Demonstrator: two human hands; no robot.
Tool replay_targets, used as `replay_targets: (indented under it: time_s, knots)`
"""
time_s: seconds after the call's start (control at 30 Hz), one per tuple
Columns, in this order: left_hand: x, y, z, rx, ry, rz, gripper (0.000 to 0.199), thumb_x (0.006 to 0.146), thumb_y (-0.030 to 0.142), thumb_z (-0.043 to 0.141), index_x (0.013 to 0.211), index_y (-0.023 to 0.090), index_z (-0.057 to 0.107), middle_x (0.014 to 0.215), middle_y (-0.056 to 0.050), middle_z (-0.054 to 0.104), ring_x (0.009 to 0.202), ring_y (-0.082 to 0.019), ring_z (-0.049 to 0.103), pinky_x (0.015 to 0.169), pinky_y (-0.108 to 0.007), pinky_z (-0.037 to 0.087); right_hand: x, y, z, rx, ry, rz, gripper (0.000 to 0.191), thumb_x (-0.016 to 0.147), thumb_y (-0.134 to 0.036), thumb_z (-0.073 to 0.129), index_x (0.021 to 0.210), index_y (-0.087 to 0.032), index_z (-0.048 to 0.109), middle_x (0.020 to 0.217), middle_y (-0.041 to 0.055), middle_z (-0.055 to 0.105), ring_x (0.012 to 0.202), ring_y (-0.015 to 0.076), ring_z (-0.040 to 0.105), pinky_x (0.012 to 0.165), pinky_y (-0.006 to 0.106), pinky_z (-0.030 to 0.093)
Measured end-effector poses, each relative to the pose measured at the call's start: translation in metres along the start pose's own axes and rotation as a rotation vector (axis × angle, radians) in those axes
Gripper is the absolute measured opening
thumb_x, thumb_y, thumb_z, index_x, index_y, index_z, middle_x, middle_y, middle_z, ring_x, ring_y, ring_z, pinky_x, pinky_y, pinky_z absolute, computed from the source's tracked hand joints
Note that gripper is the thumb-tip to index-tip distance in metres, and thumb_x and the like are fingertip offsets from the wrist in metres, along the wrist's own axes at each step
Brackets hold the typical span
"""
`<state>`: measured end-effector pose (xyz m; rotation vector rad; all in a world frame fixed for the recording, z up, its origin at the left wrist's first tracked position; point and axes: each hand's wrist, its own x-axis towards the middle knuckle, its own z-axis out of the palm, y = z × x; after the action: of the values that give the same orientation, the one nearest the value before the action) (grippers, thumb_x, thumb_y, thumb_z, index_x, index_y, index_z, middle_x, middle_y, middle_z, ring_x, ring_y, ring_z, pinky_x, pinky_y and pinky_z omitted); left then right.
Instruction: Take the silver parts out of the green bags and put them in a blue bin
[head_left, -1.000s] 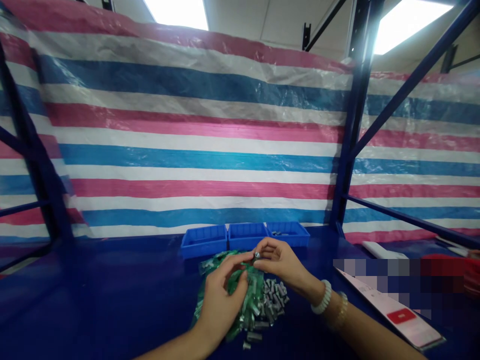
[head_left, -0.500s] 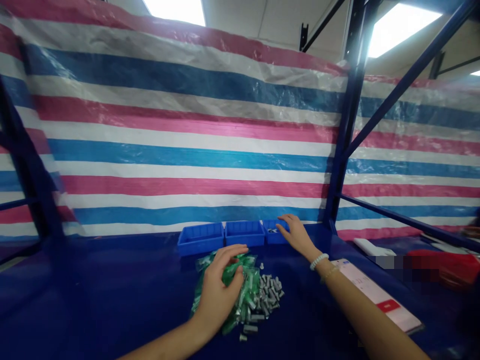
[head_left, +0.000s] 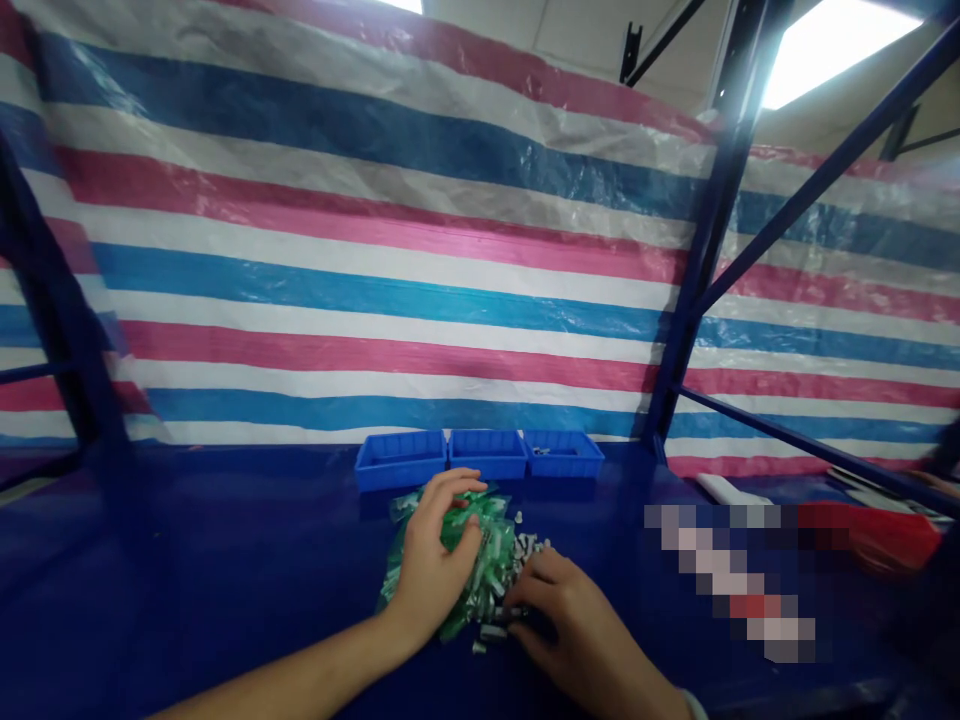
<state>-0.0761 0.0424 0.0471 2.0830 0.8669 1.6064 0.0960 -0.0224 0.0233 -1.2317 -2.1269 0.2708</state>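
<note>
My left hand (head_left: 433, 565) lies at the centre of the view on a crumpled, see-through green plastic bag (head_left: 484, 530), with its fingers (head_left: 450, 487) curled closed over the top of the bag and pressing on it. My right hand (head_left: 566, 622) is lower and to the right, arched over the near edge of a loose heap of small silver-grey metal cylinders (head_left: 526, 548). Its fingers (head_left: 541, 572) curve downward and are partly closed. They touch the heap, but I cannot tell whether they are gripping any of the pieces.

The heap sits against the right side of the bag, and one small cylinder (head_left: 478, 648) lies just in front of it. Both the bag and the heap rest on a dark blue bench (head_left: 187, 570).

Beyond them, near the back edge of the bench, three shallow blue plastic bins stand side by side and touching. From left to right they are the left bin (head_left: 400, 462), the middle bin (head_left: 487, 452) and the right bin (head_left: 564, 453). A few small metal pieces (head_left: 541, 451) show inside the right bin.

A tarpaulin (head_left: 375, 300) with pink, white and blue stripes hangs behind the bench, fixed to a blue steel rack (head_left: 694, 270). Off to the right lie a white item (head_left: 724, 488) and a red object (head_left: 862, 535), and a patch beside them is blurred beyond reading (head_left: 720, 575).
</note>
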Motion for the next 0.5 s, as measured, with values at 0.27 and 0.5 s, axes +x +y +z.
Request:
replay_targets:
  time_s: [0.27, 0.5]
  knots:
    - [0.002, 0.018, -0.005, 0.168, -0.08, 0.291, 0.034, 0.08, 0.006, 0.048, 0.111, 0.022, 0.053, 0.12, -0.009, 0.052, 0.114, -0.023, 0.049, 0.099, -0.041, 0.038, -0.014, 0.013, 0.03, 0.015, 0.231, 0.025, 0.022, 0.077, -0.005, 0.054, 0.087, -0.023, 0.062, 0.089, 0.007, 0.059, 0.083, 0.0227, 0.058, 0.076, 0.035, 0.049]
    - [-0.022, 0.037, 0.0, 0.147, -0.272, 0.124, 0.038, 0.08, 0.01, 0.048, 0.117, 0.019, 0.053, 0.115, -0.012, 0.054, 0.104, -0.024, 0.055, 0.088, -0.037, 0.047, -0.018, 0.016, 0.014, 0.38, 0.35, 0.185, 0.006, 0.083, -0.021, 0.058, 0.088, -0.019, 0.061, 0.083, 0.0051, 0.066, 0.077, 0.0202, 0.063, 0.072, 0.03, 0.052]
